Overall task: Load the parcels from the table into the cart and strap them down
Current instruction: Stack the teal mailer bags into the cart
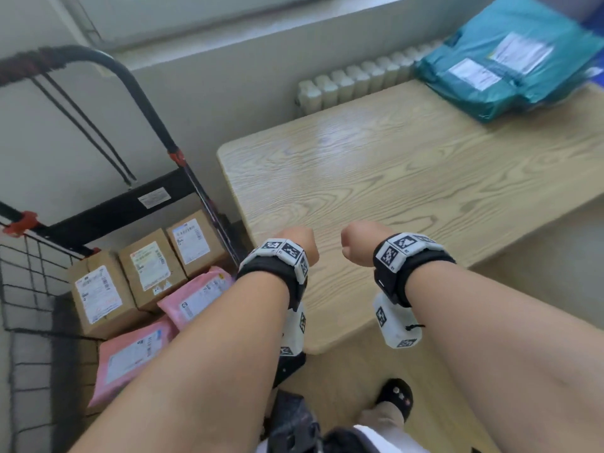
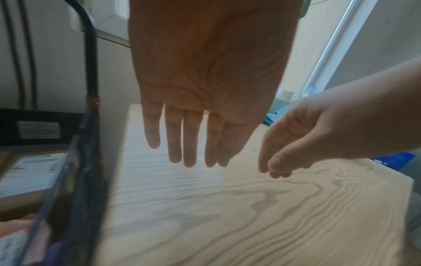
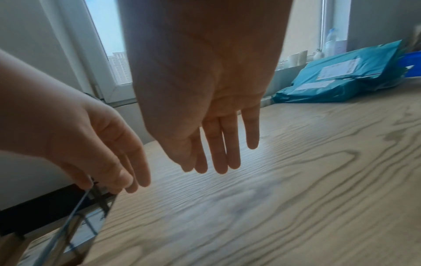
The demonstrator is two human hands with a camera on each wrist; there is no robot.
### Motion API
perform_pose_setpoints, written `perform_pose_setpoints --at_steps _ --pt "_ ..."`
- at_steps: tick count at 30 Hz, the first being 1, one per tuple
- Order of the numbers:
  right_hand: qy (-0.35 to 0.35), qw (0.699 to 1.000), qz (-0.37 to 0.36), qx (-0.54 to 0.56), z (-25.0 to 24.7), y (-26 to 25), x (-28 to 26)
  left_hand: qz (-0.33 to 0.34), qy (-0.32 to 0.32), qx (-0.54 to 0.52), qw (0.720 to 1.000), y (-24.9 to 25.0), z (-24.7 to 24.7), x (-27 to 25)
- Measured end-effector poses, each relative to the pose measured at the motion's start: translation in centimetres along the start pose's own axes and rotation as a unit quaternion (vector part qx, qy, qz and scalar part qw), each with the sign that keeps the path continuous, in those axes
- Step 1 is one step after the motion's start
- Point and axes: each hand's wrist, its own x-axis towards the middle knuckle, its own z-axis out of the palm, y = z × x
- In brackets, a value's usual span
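**Spotter:** Over the near left corner of the bench point(image 1: 408, 165), both your hands hang empty. Left hand point(image 2: 205, 86): fingers straight, palm down, holding nothing. Right hand point(image 3: 205, 93): same, fingers loosely extended, apart from the left.

**Loader:** Parcels?

**Spotter:** Teal mailers point(image 1: 510, 60), stacked at the far right corner of the bench, well apart from you. Already in the cart point(image 1: 137, 93), off the bench's left edge: three brown boxes point(image 1: 147, 266) in a row at the back, two pink mailers point(image 1: 196, 295) in front of them. Straps point(image 1: 85, 125) hang from the handle, not yet over the load.

**Loader:** Risks?

**Spotter:** My read: the teal stack is a long reach. Drag the top mailer by one edge and the slick film could slide the lower ones off the bench's far side. Take the stack from beneath, both hands.

**Loader:** And at the cart?

**Spotter:** Soft mailers dropped on the pink ones may slump forward over the open front. The hanging straps could also snag a parcel on the way in.
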Motion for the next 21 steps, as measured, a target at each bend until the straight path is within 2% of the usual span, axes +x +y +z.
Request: perform_pose_setpoints --at_steps 5,11,16,21 --pt "-0.008 0.999 0.035 0.018 0.5 9.2 -1.1 0.006 -0.013 -0.001 1.000 8.5 0.5 2.7" --pt "0.004 0.999 0.049 0.018 -0.6 18.3 -2.0 -0.003 0.009 -0.008 1.000 17.8 -0.9 5.0" --pt "0.024 0.998 0.052 0.025 -1.5 24.3 -2.8 -0.010 0.023 -0.011 1.000 23.4 -1.8 6.3" --pt "0.023 0.996 0.076 0.046 -1.8 28.4 -3.2 0.010 0.037 0.001 0.999 27.5 -3.6 7.6"
